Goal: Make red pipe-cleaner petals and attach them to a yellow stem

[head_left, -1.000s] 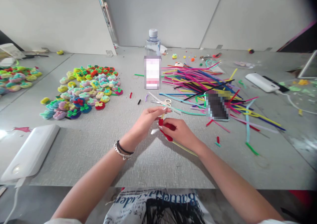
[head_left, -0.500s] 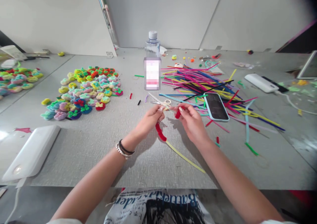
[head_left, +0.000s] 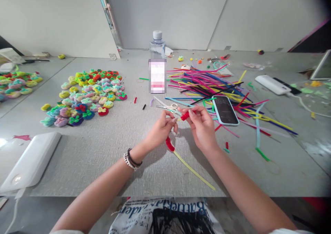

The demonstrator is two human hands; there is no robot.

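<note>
A yellow pipe cleaner (head_left: pixel 193 169) carries red coiled pipe cleaner (head_left: pixel 170 144) partway along it, and its long free tail trails down to the right over the table. My left hand (head_left: pixel 165 125) is closed on this yellow stem, thumb against fingers. A second red coil (head_left: pixel 185 115) sits between the hands, pinched by my right hand (head_left: pixel 200 123) at its right side. A short bit of yellow stem shows between the two hands. Just beyond my fingertips lie scissors (head_left: pixel 172 107) with pale handles. The parts inside my fingers are hidden.
Loose pipe cleaners (head_left: pixel 204 84) spread at the back right, with a phone (head_left: pixel 225 110) beside them. Another phone (head_left: pixel 157 76) with a blurred screen stands against a bottle (head_left: pixel 157 44). Finished fuzzy pieces (head_left: pixel 88 96) cover the left. A white power bank (head_left: pixel 32 161) lies front left.
The red coil at my right hand has turned to lie more level, and yellow stem shows beside it. My left hand has shifted slightly right; the yellow tail has swung a little lower.
</note>
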